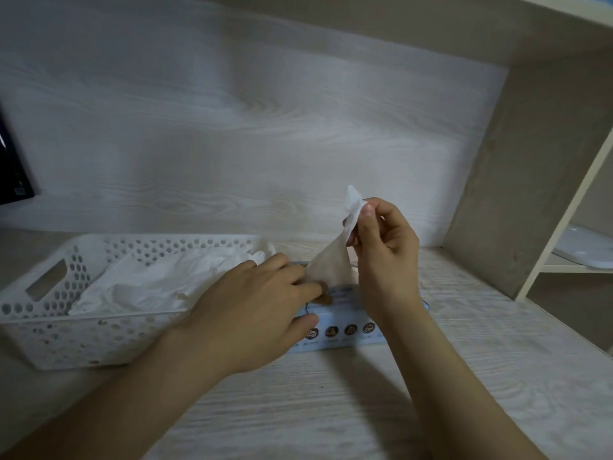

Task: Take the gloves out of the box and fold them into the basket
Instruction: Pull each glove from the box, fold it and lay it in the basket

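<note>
Under left hand (252, 310), flat, half-hidden box (345, 340); right hand (384, 257) tight on glove (331, 267).

Box (348, 340) print illegibly small; dark object (11, 167) half off-frame.

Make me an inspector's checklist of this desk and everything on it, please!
Surface: pale wood-grain desk.
Job's things: blue box beside the white basket; one glove partly out of the box; white gloves lie in the basket.
Clutter: nothing seen.
Hands: left hand presses on the box top; right hand pinches the glove above the box.
Cables: nothing seen.
Surroundings: dark object at the left edge; side shelf at the right, holding a white item.
</note>
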Demonstrator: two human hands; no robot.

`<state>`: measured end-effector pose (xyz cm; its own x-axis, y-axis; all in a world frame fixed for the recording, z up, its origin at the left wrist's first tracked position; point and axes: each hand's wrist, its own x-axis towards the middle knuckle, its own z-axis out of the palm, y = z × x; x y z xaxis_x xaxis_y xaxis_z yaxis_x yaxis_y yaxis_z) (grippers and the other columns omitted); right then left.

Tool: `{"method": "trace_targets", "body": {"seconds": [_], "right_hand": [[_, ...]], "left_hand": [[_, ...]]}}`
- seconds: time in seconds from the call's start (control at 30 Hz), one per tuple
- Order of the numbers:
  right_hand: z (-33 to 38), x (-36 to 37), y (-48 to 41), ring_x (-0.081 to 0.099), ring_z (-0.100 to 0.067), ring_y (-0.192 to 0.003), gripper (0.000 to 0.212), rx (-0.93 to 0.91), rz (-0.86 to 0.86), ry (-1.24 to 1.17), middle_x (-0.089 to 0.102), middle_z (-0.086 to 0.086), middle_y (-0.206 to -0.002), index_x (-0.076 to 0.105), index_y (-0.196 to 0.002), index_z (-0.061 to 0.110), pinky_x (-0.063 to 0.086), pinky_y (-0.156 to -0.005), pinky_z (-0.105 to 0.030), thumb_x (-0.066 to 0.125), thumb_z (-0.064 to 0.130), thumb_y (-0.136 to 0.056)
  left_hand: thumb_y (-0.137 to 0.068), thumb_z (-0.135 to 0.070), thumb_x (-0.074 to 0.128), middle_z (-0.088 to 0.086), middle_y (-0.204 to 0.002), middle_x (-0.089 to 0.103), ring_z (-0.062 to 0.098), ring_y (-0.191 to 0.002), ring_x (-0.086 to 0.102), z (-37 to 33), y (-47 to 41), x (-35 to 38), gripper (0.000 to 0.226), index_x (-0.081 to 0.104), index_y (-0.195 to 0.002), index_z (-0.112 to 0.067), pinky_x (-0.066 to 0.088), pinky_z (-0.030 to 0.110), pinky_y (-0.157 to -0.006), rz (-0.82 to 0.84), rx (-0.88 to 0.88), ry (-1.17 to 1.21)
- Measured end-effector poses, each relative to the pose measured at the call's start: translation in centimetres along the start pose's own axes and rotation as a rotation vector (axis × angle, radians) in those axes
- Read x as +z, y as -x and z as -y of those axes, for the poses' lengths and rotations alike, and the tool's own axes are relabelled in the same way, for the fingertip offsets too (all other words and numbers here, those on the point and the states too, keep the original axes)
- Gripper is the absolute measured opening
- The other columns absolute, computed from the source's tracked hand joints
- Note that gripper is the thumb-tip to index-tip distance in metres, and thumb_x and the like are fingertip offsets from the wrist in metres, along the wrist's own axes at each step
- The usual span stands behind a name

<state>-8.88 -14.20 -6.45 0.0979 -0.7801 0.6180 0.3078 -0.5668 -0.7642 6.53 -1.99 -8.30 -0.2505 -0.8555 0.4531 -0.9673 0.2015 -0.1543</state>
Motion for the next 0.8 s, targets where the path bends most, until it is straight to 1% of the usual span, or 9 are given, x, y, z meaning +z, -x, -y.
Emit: {"method": "trace_targets", "body": {"seconds": [0.13, 0.23, 0.3, 0.37, 0.4, 0.5, 0.57, 0.67, 0.8], "right_hand": [[0.1, -0.7, -0.5, 0.058, -0.017, -0.072, 0.024, 0.094, -0.088, -0.049, 0.066, -0.009, -0.079, 0.065, -0.11, -0.001, 0.052, -0.069, -0.03, 0.055, 0.021, -0.111], [0.2, -0.7, -0.4, 0.06, -0.016, -0.074, 0.013, 0.156, -0.068, 0.141, 0.07, -0.006, -0.083, 0.066, -0.112, 0.011, 0.054, -0.07, -0.032, 0.053, 0.013, -0.108], [0.3, -0.4, -0.4, 0.064, -0.017, -0.079, 0.025, 0.274, -0.012, 0.152, 0.071, -0.005, -0.087, 0.063, -0.121, 0.018, 0.057, -0.074, -0.034, 0.048, 0.01, -0.102], [0.5, -0.5, -0.5, 0.068, -0.018, -0.086, 0.035, 0.389, 0.065, 0.052, 0.073, -0.003, -0.092, 0.062, -0.126, 0.02, 0.056, -0.078, -0.035, 0.049, 0.02, -0.093], [0.7, -0.7, -0.5, 0.069, -0.017, -0.089, 0.038, 0.376, 0.126, 0.098, 0.074, -0.002, -0.098, 0.061, -0.129, 0.021, 0.055, -0.079, -0.033, 0.052, 0.022, -0.092], [0.6, -1.3, -0.1, 0.067, -0.008, -0.095, 0.047, 0.19, 0.306, 0.551, 0.069, -0.002, -0.121, 0.056, -0.138, 0.017, 0.056, -0.079, -0.026, 0.066, 0.018, -0.092], [-0.1, -1.3, 0.0, 0.07, -0.015, -0.094, 0.047, 0.101, 0.331, 0.74, 0.073, -0.008, -0.109, 0.065, -0.126, 0.009, 0.06, -0.077, -0.035, 0.067, 0.029, -0.084], [-0.8, -1.4, -0.2, 0.068, -0.033, -0.074, 0.035, 0.091, 0.234, 0.779, 0.071, -0.02, -0.081, 0.064, -0.081, -0.004, 0.059, -0.064, -0.049, 0.064, 0.031, -0.083], [-0.4, -2.1, -0.6, 0.049, -0.021, -0.056, 0.033, 0.098, 0.165, 0.775, 0.062, -0.022, -0.066, 0.064, -0.081, -0.008, 0.042, -0.053, -0.039, 0.066, 0.021, -0.096]], "left_hand": [[-0.095, -0.062, 0.02, -0.021, -0.114, 0.056, 0.006, -0.112, 0.048, 0.0, -0.1, -0.4, 0.059, 0.052, -0.141, -0.046, 0.05, 0.031, -0.084, 0.034, -0.01, 0.027], [-0.093, -0.063, 0.01, -0.02, -0.116, 0.052, 0.006, -0.117, 0.043, 0.0, 0.0, -0.2, 0.067, 0.05, -0.144, -0.046, 0.048, 0.03, -0.089, 0.038, -0.013, 0.035], [-0.092, -0.062, 0.01, -0.019, -0.117, 0.052, 0.007, -0.118, 0.043, -0.1, 0.2, -0.1, 0.067, 0.05, -0.142, -0.045, 0.048, 0.031, -0.089, 0.032, -0.01, 0.036], [-0.094, -0.062, 0.014, -0.019, -0.12, 0.052, 0.008, -0.119, 0.044, -0.1, 0.3, -0.2, 0.061, 0.049, -0.142, -0.045, 0.048, 0.031, -0.089, 0.033, -0.013, 0.039], [-0.098, -0.062, 0.02, -0.019, -0.122, 0.053, 0.008, -0.12, 0.044, -0.2, 0.3, -0.3, 0.055, 0.048, -0.142, -0.043, 0.048, 0.032, -0.09, 0.027, -0.013, 0.048], [-0.103, -0.059, 0.038, -0.019, -0.129, 0.053, 0.007, -0.121, 0.045, -0.4, 0.2, -0.4, 0.048, 0.04, -0.146, -0.038, 0.049, 0.032, -0.091, 0.002, -0.012, 0.077], [-0.102, -0.058, 0.041, -0.019, -0.129, 0.053, 0.006, -0.12, 0.045, -0.5, 0.1, -0.5, 0.053, 0.034, -0.15, -0.037, 0.049, 0.032, -0.091, -0.021, -0.01, 0.085], [-0.102, -0.058, 0.041, -0.02, -0.129, 0.053, 0.007, -0.118, 0.045, -0.4, 0.0, -0.3, 0.058, 0.028, -0.154, -0.037, 0.049, 0.032, -0.09, -0.036, -0.006, 0.095], [-0.101, -0.057, 0.041, -0.02, -0.125, 0.052, 0.009, -0.119, 0.045, -0.5, -0.4, -0.1, 0.065, 0.021, -0.16, -0.04, 0.049, 0.032, -0.087, -0.041, -0.005, 0.093]]}}
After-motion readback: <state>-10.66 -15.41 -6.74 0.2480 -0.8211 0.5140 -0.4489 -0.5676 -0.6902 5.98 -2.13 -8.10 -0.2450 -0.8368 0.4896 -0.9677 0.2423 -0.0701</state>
